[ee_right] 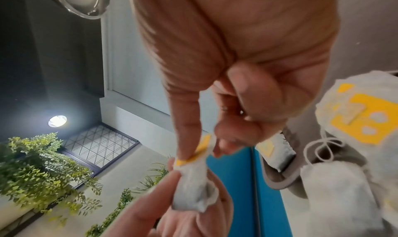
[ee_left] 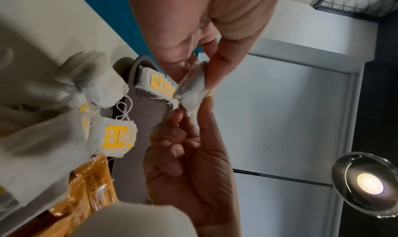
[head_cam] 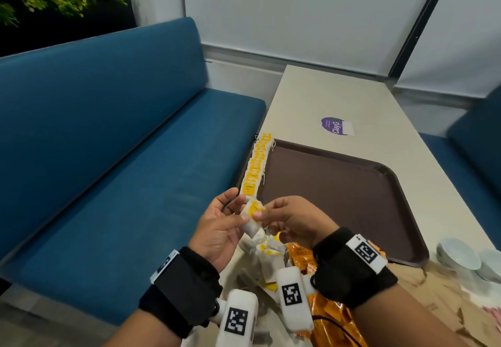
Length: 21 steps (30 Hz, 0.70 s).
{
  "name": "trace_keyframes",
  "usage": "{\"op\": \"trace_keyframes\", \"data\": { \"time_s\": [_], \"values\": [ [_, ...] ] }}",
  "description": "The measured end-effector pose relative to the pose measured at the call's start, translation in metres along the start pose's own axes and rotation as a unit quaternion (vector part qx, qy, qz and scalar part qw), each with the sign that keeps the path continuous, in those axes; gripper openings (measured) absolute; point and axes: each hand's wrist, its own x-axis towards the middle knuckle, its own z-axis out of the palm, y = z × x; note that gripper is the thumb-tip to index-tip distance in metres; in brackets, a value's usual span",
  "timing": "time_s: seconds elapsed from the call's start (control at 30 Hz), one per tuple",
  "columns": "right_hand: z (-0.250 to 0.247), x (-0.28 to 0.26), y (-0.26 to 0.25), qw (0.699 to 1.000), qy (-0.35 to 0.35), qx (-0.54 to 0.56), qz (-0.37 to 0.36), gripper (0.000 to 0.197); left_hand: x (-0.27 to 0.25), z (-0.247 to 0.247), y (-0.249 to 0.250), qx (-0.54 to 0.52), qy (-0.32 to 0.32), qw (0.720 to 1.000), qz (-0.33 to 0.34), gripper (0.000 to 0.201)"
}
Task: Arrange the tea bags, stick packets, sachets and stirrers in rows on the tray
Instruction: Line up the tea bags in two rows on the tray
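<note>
Left hand (head_cam: 217,227): thumb and fingers pinch a white tea bag (head_cam: 252,217), held above the near left corner of the brown tray (head_cam: 352,200). Right hand (head_cam: 292,219): pinches the same bag's yellow tag. Row of tea bags (head_cam: 257,162): along the tray's left edge. Loose tea bags and orange sachets (head_cam: 303,258): heaped before the tray's near edge.

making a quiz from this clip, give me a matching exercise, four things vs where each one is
Things:
1. held tea bag
2. row of tea bags
3. orange stick packets
4. white bowls

Places:
A. along the tray's left edge
B. on the table, right of the tray's near corner
C. between the left hand and right hand
D. in the pile under the right wrist

Pairs: 1-C, 2-A, 3-D, 4-B
</note>
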Motion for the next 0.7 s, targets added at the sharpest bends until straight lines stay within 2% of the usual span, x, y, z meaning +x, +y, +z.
{"op": "trace_keyframes", "data": {
  "time_s": [0.1,0.23,0.3,0.4,0.47,0.53,0.6,0.7],
  "values": [
    [0.002,-0.002,0.005,0.999,0.018,0.033,-0.02,0.012,-0.005,-0.001,-0.003,0.039,-0.007,0.999,0.001,0.044],
    [0.005,-0.006,0.004,0.998,0.014,0.046,-0.047,0.009,-0.011,-0.003,-0.004,0.097,-0.011,0.995,-0.001,0.036],
    [0.006,-0.004,0.001,0.998,0.029,0.02,-0.058,0.009,-0.011,-0.006,-0.003,0.142,-0.006,0.99,-0.002,0.034],
    [0.005,0.005,-0.007,0.992,0.09,-0.044,-0.081,0.009,-0.008,-0.013,0.001,0.238,0.018,0.971,-0.001,0.032],
    [0.003,0.016,-0.013,0.982,0.139,-0.07,-0.104,0.009,-0.003,-0.018,0.006,0.339,0.029,0.94,0.02,0.028],
    [0.001,0.031,-0.017,0.972,0.173,-0.102,-0.122,0.009,0.001,-0.023,0.01,0.449,0.026,0.891,0.057,0.026],
    [0.002,0.049,-0.016,0.966,0.184,-0.137,-0.121,0.012,0.006,-0.029,0.013,0.54,0.018,0.838,0.076,0.031],
    [0.01,0.075,-0.015,0.964,0.165,-0.193,-0.081,0.014,0.018,-0.037,0.015,0.643,-0.01,0.763,0.064,0.042]
  ]
}}
